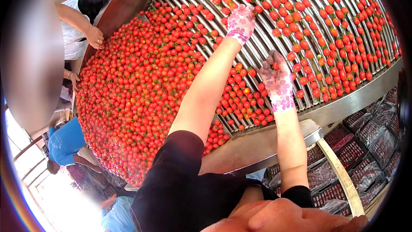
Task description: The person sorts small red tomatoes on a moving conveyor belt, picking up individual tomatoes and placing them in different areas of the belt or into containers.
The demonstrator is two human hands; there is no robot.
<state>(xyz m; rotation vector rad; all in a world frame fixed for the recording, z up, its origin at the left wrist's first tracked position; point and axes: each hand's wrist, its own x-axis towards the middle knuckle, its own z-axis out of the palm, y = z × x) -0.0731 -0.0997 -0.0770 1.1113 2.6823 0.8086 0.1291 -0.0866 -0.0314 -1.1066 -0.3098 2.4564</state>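
Observation:
Many cherry tomatoes lie heaped in a metal bin on the left, and more sit in rows on the metal roller conveyor. Both of my hands wear thin gloves with a pink flower print. My left hand is over the rollers near the top middle, fingers bent down beside some tomatoes; what its fingertips hold, if anything, is hidden. Nearer the conveyor's front edge, my right hand has stained, curled fingers, with a tomato showing between thumb and fingers; whether it grips that tomato is unclear.
A metal side rail borders the rollers. Black plastic crates with clear wrap stand below it at the right, by a pale curved bar. Across the bin, a person's hand rests at its rim. People in blue shirts are at lower left.

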